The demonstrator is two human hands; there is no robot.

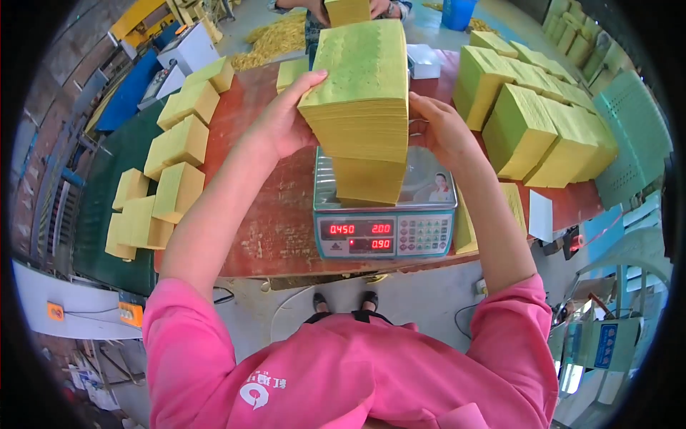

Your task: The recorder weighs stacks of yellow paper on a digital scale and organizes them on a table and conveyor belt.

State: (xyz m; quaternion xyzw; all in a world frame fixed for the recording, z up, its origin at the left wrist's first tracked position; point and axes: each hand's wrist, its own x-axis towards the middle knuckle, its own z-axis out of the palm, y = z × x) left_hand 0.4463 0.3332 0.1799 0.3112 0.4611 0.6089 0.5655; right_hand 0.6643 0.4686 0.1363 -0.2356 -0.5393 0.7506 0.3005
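A tall stack of yellow paper sheets (361, 118) is between my two hands, above a digital scale (389, 236) with lit red figures. My left hand (287, 118) grips its left side, thumb along the upper edge and fingers wrapped beneath. On the right side, my right hand (441, 130) presses with bent fingers, partly hidden by the stack. Directly under it, a narrower block of the same paper (370, 180) reaches down to the scale's pan (429, 187). Whether the two blocks touch cannot be made out.
Several yellow paper stacks (547, 136) crowd the right of the red table (271, 222). More stacks (175, 150) line a green belt (89, 207) at the left. Across the table, another person's hand (318, 8) holds a paper stack. A white card (541, 216) lies near the right edge.
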